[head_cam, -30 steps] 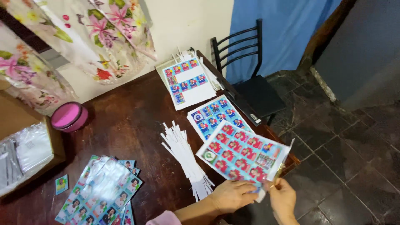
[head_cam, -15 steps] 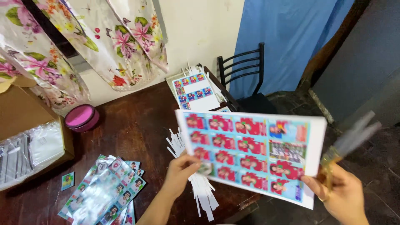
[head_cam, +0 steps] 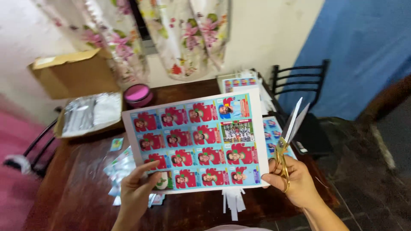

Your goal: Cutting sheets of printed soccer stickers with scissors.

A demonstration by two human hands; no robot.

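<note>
The left hand is pinching the lower left corner of a printed card sheet, holding it up above the dark wooden bench. The right hand is gripping gold-handled scissors, blades slightly parted, just beside the sheet's right edge, fingers also touching its lower right corner.

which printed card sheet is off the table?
The big sheet pinched by the left hand, with the right hand holding gold scissors at its edge. The other sheets lie flat on the table.
</note>
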